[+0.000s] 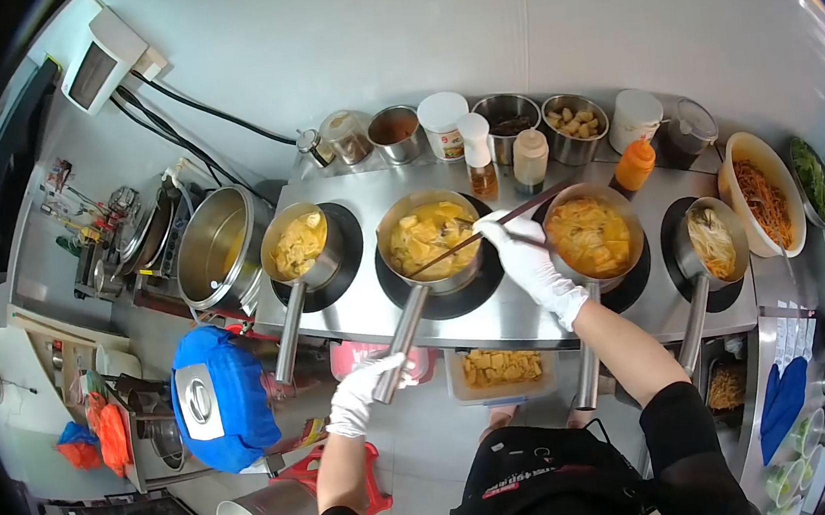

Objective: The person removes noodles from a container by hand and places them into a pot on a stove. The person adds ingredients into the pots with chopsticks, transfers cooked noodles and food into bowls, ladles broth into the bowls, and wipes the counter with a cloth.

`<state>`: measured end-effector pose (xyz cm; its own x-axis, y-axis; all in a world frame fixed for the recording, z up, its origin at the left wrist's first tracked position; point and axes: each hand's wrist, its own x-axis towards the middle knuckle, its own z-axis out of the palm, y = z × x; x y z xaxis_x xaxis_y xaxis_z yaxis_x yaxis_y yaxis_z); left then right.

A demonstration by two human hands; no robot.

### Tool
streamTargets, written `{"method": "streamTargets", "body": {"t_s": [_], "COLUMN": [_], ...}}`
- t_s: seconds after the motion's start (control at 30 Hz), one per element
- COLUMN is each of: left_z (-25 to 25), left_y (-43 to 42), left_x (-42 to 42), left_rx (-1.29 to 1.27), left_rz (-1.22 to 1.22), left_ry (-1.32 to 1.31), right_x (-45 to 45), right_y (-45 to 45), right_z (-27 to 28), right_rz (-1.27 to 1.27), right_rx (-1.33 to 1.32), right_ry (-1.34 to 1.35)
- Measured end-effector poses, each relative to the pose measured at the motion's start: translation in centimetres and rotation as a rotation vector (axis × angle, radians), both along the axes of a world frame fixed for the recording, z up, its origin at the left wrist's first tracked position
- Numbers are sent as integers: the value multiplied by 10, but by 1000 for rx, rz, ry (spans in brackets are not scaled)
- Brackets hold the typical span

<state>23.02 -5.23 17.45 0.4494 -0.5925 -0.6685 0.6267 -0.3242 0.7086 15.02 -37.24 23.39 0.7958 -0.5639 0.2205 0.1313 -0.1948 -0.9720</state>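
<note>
My gloved left hand (361, 394) is closed round the handle of the second saucepan from the left (404, 338). My gloved right hand (535, 270) holds long dark chopsticks (552, 198), whose tips reach into that pan. Yellow food in broth (428, 240) fills it. Beside my right wrist stands a third saucepan (588, 236) of orange-yellow food. Another pan of yellow pieces (300, 246) is at the left, and one with pale noodles (709, 241) at the right. All four pans are on round black hobs.
Along the wall stand metal pots (575, 128), white tubs (443, 118) and an orange squeeze bottle (634, 166). A bowl of shredded carrot (760, 196) is at the right. A large pot (220, 245) stands left. Below the counter edge is a food tub (501, 373).
</note>
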Motion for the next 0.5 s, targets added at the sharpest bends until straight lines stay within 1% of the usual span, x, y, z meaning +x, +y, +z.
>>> {"method": "streamTargets", "body": {"t_s": [0.07, 0.1, 0.13, 0.2, 0.23, 0.27, 0.37, 0.4, 0.43, 0.47, 0.5], "left_z": [-9, -18, -29, -27, -32, -35, -34, -29, -21, -12, -1], "left_y": [-17, -25, -31, -42, -44, -44, -41, -40, -37, -33, -28], "left_x": [-1, -2, -4, -17, -20, -22, -29, -29, -30, -32, -32], "left_rx": [-189, -184, -179, -153, -168, -175, -252, -255, -236, -216, -230], "left_rz": [-34, -36, -40, -37, 8, -9, 34, 10, 20, 29, 0], "left_ry": [232, 248, 265, 238, 285, 289, 254, 254, 256, 256, 264], "right_x": [5, 4, 3, -6, -8, -11, -21, -26, -33, -43, -52], "right_y": [22, 30, 28, 16, 9, 3, -2, -2, -1, 2, 4], "right_z": [-5, 4, 3, 12, 17, 21, 25, 26, 27, 33, 40], "right_rz": [63, 87, 96, 85, 15, 0, 49, 71, 87, 93, 93], "right_rx": [-200, -274, -422, -190, -175, -160, -226, -268, -310, -289, -386], "right_ry": [-5, 53, -58, 10, 122, 183, 159, 159, 101, 69, 13]}}
